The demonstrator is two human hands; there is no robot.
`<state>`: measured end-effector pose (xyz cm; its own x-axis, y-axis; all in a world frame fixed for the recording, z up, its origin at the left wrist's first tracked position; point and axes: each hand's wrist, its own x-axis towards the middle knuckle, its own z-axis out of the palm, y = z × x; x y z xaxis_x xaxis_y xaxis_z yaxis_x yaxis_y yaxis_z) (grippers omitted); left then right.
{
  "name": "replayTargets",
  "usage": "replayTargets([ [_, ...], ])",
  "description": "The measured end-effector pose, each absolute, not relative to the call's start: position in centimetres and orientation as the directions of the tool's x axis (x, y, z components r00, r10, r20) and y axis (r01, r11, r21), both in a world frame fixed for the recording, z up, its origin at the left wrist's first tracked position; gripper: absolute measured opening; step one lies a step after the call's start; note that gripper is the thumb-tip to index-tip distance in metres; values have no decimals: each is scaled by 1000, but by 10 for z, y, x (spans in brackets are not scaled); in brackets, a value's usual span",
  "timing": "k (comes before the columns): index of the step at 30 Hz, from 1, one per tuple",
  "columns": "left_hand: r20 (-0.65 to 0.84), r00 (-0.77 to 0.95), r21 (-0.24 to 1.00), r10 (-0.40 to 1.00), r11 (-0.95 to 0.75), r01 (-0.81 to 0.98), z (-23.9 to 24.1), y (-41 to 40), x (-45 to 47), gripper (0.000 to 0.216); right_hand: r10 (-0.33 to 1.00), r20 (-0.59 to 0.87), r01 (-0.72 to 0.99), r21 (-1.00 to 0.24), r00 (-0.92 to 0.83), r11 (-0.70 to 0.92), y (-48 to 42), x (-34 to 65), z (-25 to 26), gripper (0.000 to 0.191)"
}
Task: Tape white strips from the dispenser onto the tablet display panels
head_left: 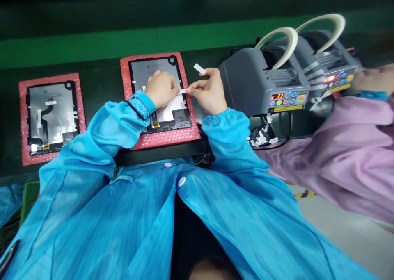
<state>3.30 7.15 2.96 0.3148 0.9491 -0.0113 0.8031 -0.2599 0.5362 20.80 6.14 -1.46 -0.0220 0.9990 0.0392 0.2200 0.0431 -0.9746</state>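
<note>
An opened tablet (181, 119) with a silver-grey inside lies on a red bubble-wrap sheet (169, 139) in front of me. My left hand (161, 88) is over the middle of the tablet, fingers curled, its fingertips closed at the left end of a short white tape strip (183, 91). My right hand (211, 92) pinches the right end of that strip at the tablet's right edge. A second white tape strip (199, 68) sticks out from a raised fingertip of the right hand. Small white tape pieces sit along the tablet's edges.
Another opened tablet (57, 112) lies on red bubble wrap at the left. Two grey tape dispensers (246, 81) with tape rolls stand at the right, above a cable and white scraps (263, 136). A co-worker's pink sleeve (353, 149) reaches in from the right.
</note>
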Motion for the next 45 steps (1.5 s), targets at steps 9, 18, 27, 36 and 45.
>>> replayTargets([
  [9,-79,349,458,934,-277,845,32,70,36,21,998,-58,287,-957,-29,-47,62,207,-7,54],
  [18,-57,368,475,928,-299,828,25,68,33,24,991,-131,332,-937,-36,-111,64,204,-5,54],
  [27,100,305,529,947,-310,790,11,80,22,22,987,-148,158,-978,-62,-137,66,221,-41,64],
  [36,84,415,651,906,-365,665,51,90,19,20,970,72,281,-950,-233,138,50,210,15,46],
  [45,10,430,585,903,-354,730,36,93,20,19,990,87,379,-917,-110,123,52,216,16,38],
])
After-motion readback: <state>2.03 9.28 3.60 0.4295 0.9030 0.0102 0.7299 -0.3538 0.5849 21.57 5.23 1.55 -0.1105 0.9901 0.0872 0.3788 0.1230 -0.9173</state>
